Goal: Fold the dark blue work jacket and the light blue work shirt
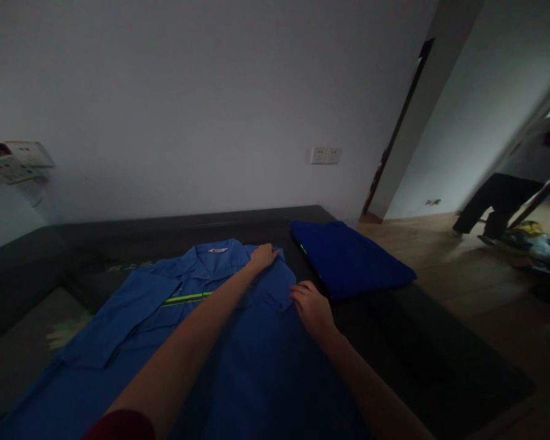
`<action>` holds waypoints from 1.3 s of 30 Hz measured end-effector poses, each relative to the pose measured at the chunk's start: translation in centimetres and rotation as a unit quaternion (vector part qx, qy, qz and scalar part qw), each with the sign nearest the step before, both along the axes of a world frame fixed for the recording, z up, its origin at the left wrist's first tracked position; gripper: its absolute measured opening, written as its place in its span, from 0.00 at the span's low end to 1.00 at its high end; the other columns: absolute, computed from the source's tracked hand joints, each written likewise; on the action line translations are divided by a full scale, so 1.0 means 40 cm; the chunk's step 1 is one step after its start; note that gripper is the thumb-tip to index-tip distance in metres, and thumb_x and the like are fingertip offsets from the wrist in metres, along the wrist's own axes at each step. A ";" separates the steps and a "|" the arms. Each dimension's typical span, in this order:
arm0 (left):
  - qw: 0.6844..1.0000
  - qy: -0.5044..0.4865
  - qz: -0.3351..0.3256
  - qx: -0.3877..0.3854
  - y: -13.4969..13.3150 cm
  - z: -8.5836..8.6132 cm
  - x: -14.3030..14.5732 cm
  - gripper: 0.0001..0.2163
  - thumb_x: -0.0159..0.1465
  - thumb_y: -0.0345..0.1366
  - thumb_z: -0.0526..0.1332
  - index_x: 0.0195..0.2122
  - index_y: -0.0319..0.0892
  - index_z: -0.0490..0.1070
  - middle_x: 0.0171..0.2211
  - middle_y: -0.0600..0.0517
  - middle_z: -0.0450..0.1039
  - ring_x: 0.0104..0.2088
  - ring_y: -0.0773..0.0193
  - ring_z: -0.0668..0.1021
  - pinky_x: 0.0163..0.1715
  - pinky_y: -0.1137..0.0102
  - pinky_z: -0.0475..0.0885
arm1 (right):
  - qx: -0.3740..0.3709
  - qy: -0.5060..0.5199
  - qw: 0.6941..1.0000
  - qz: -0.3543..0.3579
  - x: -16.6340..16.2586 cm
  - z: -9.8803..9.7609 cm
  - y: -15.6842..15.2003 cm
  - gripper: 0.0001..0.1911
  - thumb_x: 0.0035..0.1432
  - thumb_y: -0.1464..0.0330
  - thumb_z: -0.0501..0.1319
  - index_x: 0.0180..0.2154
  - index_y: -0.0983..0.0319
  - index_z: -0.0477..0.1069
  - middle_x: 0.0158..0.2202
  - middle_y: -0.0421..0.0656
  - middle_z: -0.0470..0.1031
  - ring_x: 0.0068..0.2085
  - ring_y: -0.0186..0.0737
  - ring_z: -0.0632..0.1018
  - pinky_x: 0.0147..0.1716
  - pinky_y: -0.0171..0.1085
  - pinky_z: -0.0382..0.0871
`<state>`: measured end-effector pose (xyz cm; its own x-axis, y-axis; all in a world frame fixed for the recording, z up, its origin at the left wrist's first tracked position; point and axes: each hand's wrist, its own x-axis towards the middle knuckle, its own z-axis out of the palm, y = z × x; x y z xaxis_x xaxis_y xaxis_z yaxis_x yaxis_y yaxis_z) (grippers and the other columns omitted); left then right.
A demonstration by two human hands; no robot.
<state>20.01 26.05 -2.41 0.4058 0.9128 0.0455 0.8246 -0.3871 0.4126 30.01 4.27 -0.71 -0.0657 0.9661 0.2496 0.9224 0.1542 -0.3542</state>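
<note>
A blue work shirt (250,360) with a collar, a white neck label and a yellow-green stripe lies spread out in front of me. My left hand (263,255) reaches across it to the right shoulder area, its fingers closed on the fabric there. Lower and further right, my right hand (313,309) pinches the edge of the sleeve, which is folded inward over the shirt's body. The other sleeve lies flat across the left side. Beyond my right hand rests a folded darker-blue garment (355,256) with a bit of yellow-green trim along its edge.
Both garments lie on a dark surface (421,348) against a pale wall (187,122). A whitish glove-like item (64,332) is at the left. Wall sockets (326,155) sit above the back edge. At far right stands a person (497,201) in dark trousers beside bagged items (531,238).
</note>
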 end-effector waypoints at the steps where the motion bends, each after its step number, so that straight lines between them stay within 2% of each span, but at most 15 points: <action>1: 1.000 0.000 0.007 -0.001 0.005 -0.004 0.005 0.17 0.65 0.45 0.52 0.41 0.37 0.73 0.43 0.36 0.75 0.47 0.50 0.77 0.44 0.64 0.69 | 0.002 0.000 1.000 0.000 0.000 0.000 0.000 0.18 0.62 0.75 0.50 0.39 0.58 0.77 0.48 0.41 0.76 0.53 0.40 0.69 0.50 0.36 0.65; 7: 1.000 0.004 0.008 -0.006 0.031 -0.019 0.005 0.14 0.66 0.41 0.53 0.40 0.39 0.74 0.42 0.40 0.76 0.46 0.55 0.77 0.43 0.68 0.69 | -0.009 -0.022 1.000 0.014 0.002 -0.004 -0.002 0.17 0.59 0.79 0.50 0.36 0.58 0.75 0.44 0.41 0.76 0.50 0.39 0.69 0.45 0.35 0.67; 11: 1.000 0.014 -0.004 -0.007 0.042 -0.027 -0.005 0.14 0.66 0.40 0.52 0.40 0.39 0.75 0.43 0.42 0.77 0.46 0.57 0.77 0.44 0.70 0.69 | -0.013 -0.043 0.997 0.060 0.010 -0.001 -0.006 0.14 0.57 0.78 0.54 0.39 0.60 0.75 0.49 0.43 0.74 0.53 0.41 0.67 0.49 0.37 0.65; 15: 1.000 0.024 -0.008 -0.007 0.045 -0.027 0.000 0.18 0.66 0.46 0.50 0.40 0.40 0.75 0.42 0.43 0.77 0.45 0.57 0.78 0.43 0.69 0.70 | -0.011 -0.107 0.988 0.110 0.006 -0.001 -0.009 0.13 0.58 0.70 0.60 0.46 0.61 0.74 0.53 0.47 0.71 0.55 0.49 0.65 0.50 0.46 0.64; 19: 0.999 0.035 -0.012 0.006 0.040 -0.023 0.017 0.20 0.66 0.49 0.50 0.40 0.41 0.75 0.42 0.43 0.77 0.44 0.56 0.78 0.41 0.68 0.71 | -0.007 -0.151 0.980 0.131 -0.007 -0.004 -0.006 0.09 0.59 0.69 0.61 0.42 0.62 0.75 0.47 0.47 0.75 0.51 0.48 0.68 0.46 0.45 0.64; 23: 0.998 0.052 -0.011 0.039 0.029 -0.029 0.027 0.16 0.67 0.44 0.50 0.42 0.42 0.72 0.44 0.44 0.76 0.45 0.57 0.77 0.41 0.68 0.71 | 0.011 -0.145 0.983 0.115 -0.011 0.002 -0.005 0.08 0.61 0.74 0.56 0.38 0.62 0.74 0.40 0.46 0.77 0.47 0.43 0.70 0.44 0.40 0.62; 29: 0.993 0.087 -0.018 0.082 -0.001 -0.038 0.040 0.14 0.69 0.42 0.47 0.46 0.42 0.68 0.44 0.42 0.74 0.45 0.54 0.77 0.42 0.63 0.70 | 0.014 -0.122 0.990 0.074 -0.009 0.021 -0.009 0.09 0.61 0.76 0.54 0.35 0.62 0.73 0.38 0.44 0.76 0.45 0.41 0.70 0.42 0.39 0.60; 34: 0.989 0.098 -0.034 0.107 -0.013 -0.023 0.040 0.12 0.69 0.41 0.48 0.48 0.43 0.65 0.44 0.43 0.74 0.44 0.54 0.77 0.40 0.64 0.71 | 0.004 -0.110 0.988 0.109 -0.008 0.018 -0.012 0.05 0.59 0.71 0.59 0.36 0.62 0.74 0.39 0.43 0.78 0.48 0.44 0.69 0.45 0.41 0.61; 39: 0.986 0.093 -0.045 0.130 -0.004 0.004 0.014 0.11 0.67 0.40 0.51 0.47 0.44 0.64 0.45 0.46 0.73 0.44 0.56 0.77 0.40 0.66 0.71 | -0.014 -0.085 0.985 0.150 -0.004 0.008 -0.013 0.09 0.59 0.68 0.61 0.42 0.60 0.76 0.44 0.42 0.78 0.51 0.44 0.70 0.51 0.45 0.61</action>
<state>20.58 25.90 -2.26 0.5089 0.8395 0.1905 0.8338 -0.5357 0.1335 29.85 3.76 -0.41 -0.3871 0.9034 0.1843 0.8834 0.4207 -0.2065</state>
